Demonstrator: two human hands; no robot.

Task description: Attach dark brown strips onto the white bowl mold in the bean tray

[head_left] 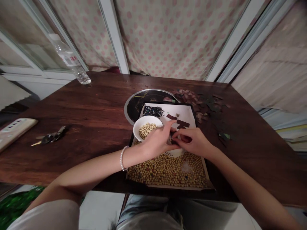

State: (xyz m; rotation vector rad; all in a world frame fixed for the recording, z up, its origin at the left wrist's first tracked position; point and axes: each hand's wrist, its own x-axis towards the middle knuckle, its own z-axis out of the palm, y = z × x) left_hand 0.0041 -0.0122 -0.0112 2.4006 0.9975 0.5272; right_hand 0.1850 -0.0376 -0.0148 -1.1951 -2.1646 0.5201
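My left hand (159, 140) and my right hand (192, 140) meet over the middle of a shallow tray (209, 179). The fingers of both are pinched round something small and dark, too hidden to name. Yellowish beads (165, 172) cover the near part of the tray. Beside my left hand stands a white bowl (136, 129) of pale beads (146, 130). Dark beads (153, 111) lie in the tray's far left corner, and dark strips (183, 124) on its white far part. Below my fingers a white piece (176, 153) shows, partly hidden.
A round dark plate (131, 107) lies under the tray's far left edge. Scraps of reddish and green material (211, 103) are scattered at the right. On the left are keys (51, 137), a phone (16, 129) and a clear plastic bottle (72, 60) on the wooden table (96, 111).
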